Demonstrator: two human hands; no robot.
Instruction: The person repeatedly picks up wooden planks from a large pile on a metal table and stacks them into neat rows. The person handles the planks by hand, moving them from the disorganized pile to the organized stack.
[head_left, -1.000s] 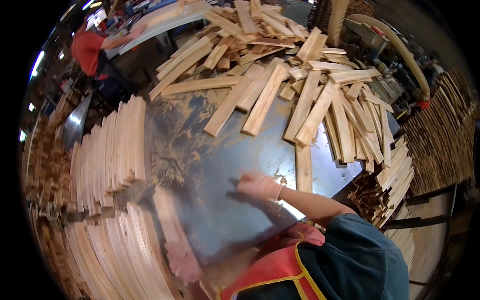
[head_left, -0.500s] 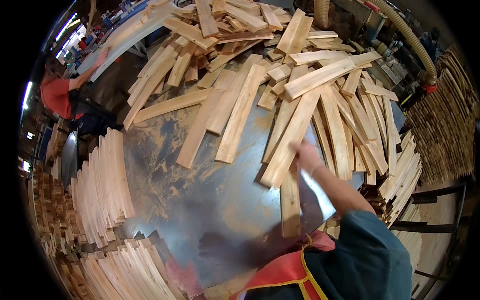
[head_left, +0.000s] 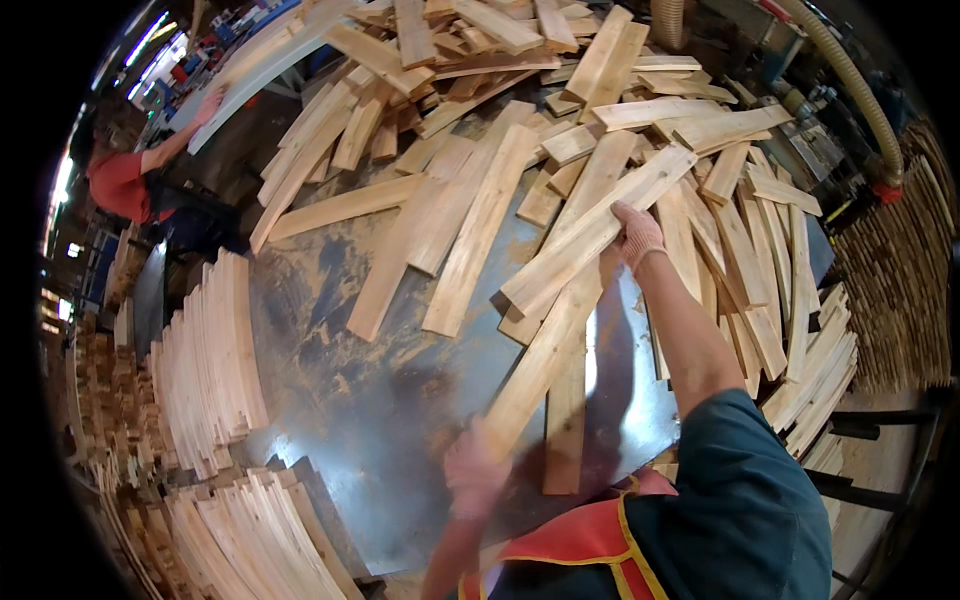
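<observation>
Head view: right of centre, the right hand [head_left: 642, 236] gripped a plank [head_left: 592, 232] by its edge; lower centre, the blurred left hand [head_left: 476, 468] met a board [head_left: 545, 358], hold unclear. Both seemed stiff, light, best edge-held.

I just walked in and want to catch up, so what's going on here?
Someone is handling boards at a metal table. The right hand holds one board by its side, slantwise over others. The left hand, blurred, is at the near end of a second board; whether it grips is hard to tell. A loose pile covers the table's far side, and neat stacks stand at left. Farther off, a co-worker in red stands by another table.
</observation>
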